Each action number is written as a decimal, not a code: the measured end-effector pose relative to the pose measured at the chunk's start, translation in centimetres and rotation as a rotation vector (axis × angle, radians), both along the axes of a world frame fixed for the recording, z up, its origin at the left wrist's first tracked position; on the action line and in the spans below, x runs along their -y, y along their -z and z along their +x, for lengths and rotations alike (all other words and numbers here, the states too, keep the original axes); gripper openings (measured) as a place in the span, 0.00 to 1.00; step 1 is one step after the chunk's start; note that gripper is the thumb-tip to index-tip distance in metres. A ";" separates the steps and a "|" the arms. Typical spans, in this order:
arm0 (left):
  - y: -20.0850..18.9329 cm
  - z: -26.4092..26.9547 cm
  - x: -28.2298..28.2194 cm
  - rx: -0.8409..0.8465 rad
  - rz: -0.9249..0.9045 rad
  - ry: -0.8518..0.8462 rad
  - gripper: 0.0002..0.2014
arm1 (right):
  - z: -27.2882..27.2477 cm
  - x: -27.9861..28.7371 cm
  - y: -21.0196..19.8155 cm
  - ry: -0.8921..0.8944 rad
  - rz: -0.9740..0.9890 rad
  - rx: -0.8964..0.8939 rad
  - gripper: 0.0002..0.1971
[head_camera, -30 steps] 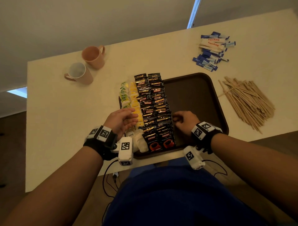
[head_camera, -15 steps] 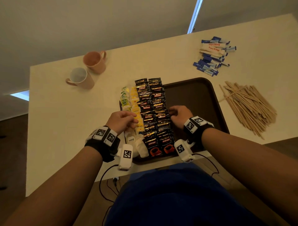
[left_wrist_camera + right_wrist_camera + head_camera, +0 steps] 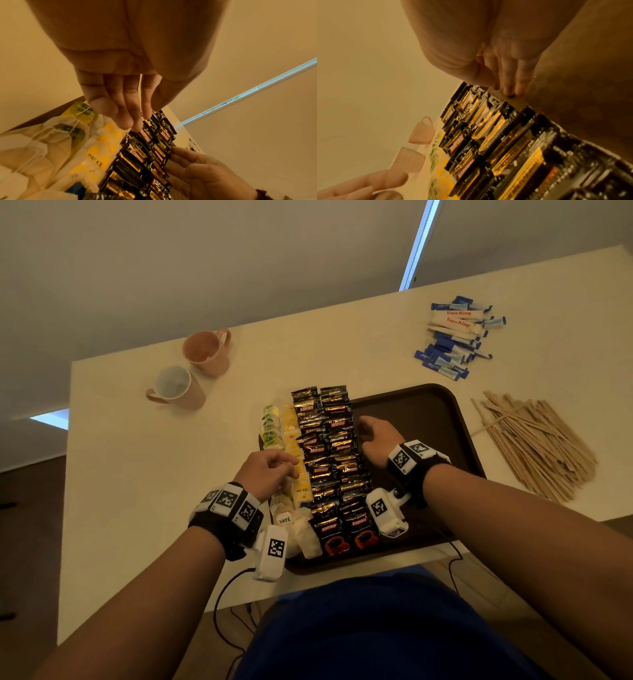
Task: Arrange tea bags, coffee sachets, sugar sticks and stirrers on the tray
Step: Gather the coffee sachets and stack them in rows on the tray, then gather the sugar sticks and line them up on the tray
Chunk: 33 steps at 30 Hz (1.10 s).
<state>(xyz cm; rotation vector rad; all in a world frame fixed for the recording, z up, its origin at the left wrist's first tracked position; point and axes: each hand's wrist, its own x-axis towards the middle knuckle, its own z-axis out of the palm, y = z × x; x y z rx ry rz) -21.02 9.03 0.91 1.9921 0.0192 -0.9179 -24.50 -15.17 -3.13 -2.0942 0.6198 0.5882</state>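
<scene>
A dark brown tray point(image 3: 428, 412) lies on the table in front of me. Two columns of black coffee sachets point(image 3: 329, 453) run down its left part, with a column of yellow and green tea bags point(image 3: 284, 433) to their left. My left hand point(image 3: 284, 470) hovers over the tea bags with loose fingers point(image 3: 130, 119) and holds nothing. My right hand point(image 3: 364, 433) touches the right edge of the sachet column with straight fingers point(image 3: 508, 86). Blue and white sugar sticks point(image 3: 455, 337) and wooden stirrers point(image 3: 534, 440) lie on the table to the right of the tray.
Two pink mugs point(image 3: 205, 352) point(image 3: 178, 386) stand at the far left of the table. The right half of the tray is bare. White tea bags with a tag point(image 3: 284, 520) sit at the tray's near left corner. Cables hang off the near table edge.
My right hand has slid away from me along the right edge of the sachet column. My left hand has moved slightly farther along the tea bags, and its fingers have drawn in.
</scene>
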 end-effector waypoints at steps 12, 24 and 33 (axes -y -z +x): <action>-0.8 1.7 0.6 0.031 0.015 0.129 0.09 | -0.9 1.8 -1.7 -0.014 -0.019 0.004 0.22; -4.1 3.0 7.9 0.129 -0.044 0.333 0.07 | -4.1 5.7 -6.7 0.034 -0.200 0.051 0.10; -10.2 4.0 17.4 0.398 0.051 0.476 0.08 | 0.0 13.5 -10.5 -0.069 -0.345 0.109 0.12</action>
